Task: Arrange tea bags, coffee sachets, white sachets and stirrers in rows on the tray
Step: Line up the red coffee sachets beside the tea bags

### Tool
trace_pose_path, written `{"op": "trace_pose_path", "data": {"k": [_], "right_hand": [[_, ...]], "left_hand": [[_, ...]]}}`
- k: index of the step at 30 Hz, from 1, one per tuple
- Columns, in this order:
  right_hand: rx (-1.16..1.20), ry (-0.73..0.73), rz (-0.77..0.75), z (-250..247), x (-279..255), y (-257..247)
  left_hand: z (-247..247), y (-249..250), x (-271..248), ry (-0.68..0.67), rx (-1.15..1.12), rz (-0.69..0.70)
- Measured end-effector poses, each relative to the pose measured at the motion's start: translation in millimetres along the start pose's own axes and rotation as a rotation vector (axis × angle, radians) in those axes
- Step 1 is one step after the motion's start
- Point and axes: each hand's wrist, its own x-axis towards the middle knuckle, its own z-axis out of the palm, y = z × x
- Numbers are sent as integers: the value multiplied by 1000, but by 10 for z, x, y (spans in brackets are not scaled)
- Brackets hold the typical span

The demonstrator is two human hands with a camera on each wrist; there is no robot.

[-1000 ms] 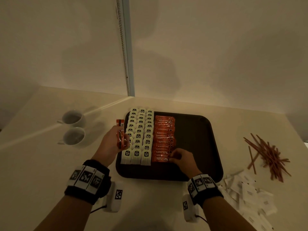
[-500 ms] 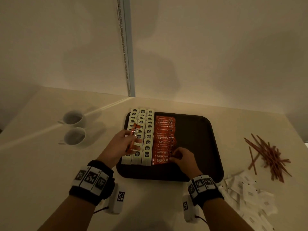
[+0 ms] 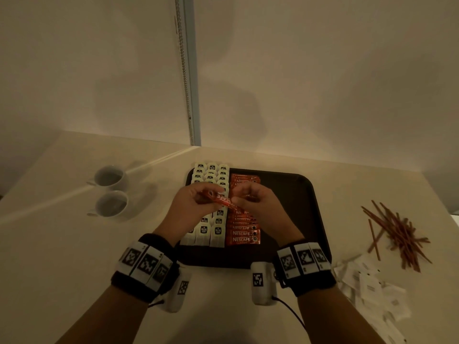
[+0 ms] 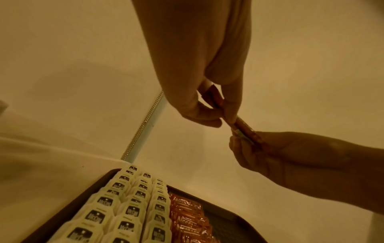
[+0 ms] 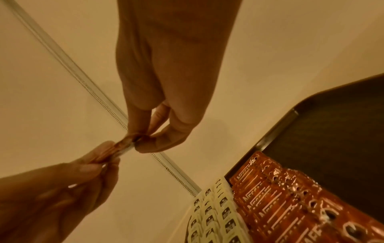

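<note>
While both hands hang above the dark tray [image 3: 298, 194], they share one red coffee sachet [image 3: 223, 201] held in the air between them. The left hand [image 3: 196, 207] pinches one end between thumb and fingertips, and the right hand [image 3: 258, 207] pinches the other end the same way; the remaining fingers of each are curled in. Below them, three rows of white tea bags [image 3: 211, 229] fill the tray's left part, and a row of overlapping coffee sachets [image 3: 244, 234] lies just beside them. On the table [image 3: 62, 244] right of the tray lies a loose heap of brown stirrers [image 3: 397, 232], with a pile of white sachets [image 3: 372, 289] nearer the person. Two white cups [image 3: 110, 189] stand left of the tray.
</note>
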Motion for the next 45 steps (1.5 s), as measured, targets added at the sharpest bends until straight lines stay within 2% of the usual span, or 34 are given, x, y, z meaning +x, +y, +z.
{"op": "trace_pose_path", "data": {"k": [3,7,10,13,16,18,21,27,31,36,41,45], "right_hand": [[-32,43,-18,15,-18,10],[-55,45,-22,15,-54,-81],[-114,-13,-41,4,-90,-174],[-114,-145,18,16,-113,-277],[-11,-238,45,74,-148,-343],[113,-193,7,106,-173,-356],[232,-81,-12,88,-164,-350],[155,150,-12,60,-110,-276],[207,114,-3,8,-116,-272],[580,86,166,-32,-132,-287],[362,72,83,-8,-132,-273],[253,41,9,35,-134,-306]], "left_hand": [[1,-46,-16,-2,-134,-86],[22,-64,-32,118,-166,-92],[43,-54,-26,169,-232,-78],[72,-42,-11,253,-297,-97],[120,56,0,168,-250,-98],[122,99,9,89,-181,-111],[80,87,-7,45,-86,-116],[43,94,-1,127,-81,-85],[37,151,15,137,-280,-120],[-5,172,6,108,-402,-156],[-29,239,34,110,-290,-160],[28,291,38,120,-79,-54]]}}
